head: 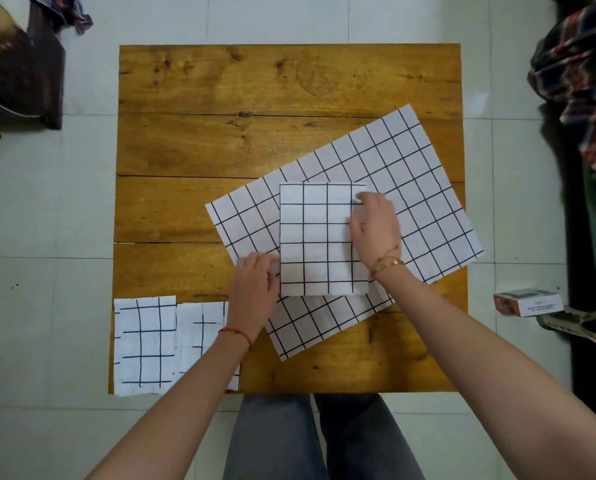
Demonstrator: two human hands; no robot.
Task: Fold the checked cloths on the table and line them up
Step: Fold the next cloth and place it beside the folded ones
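Note:
A folded white cloth with a black grid [315, 237] lies on top of a large unfolded checked cloth [414, 188], which is spread at an angle over the right half of the wooden table [220, 98]. My left hand [255, 285] pinches the folded cloth's lower left edge with curled fingers. My right hand [376, 226] grips its right edge near the top corner. Two more folded checked cloths lie side by side at the table's front left corner: one at the far left [144, 344], the other [199, 327] partly hidden under my left forearm.
A small cardboard box [528, 303] sits on the tiled floor to the right of the table. Plaid clothing [580, 71] hangs at the right edge. A dark bag and other items [16, 71] are at the upper left. My legs are below the table's front edge.

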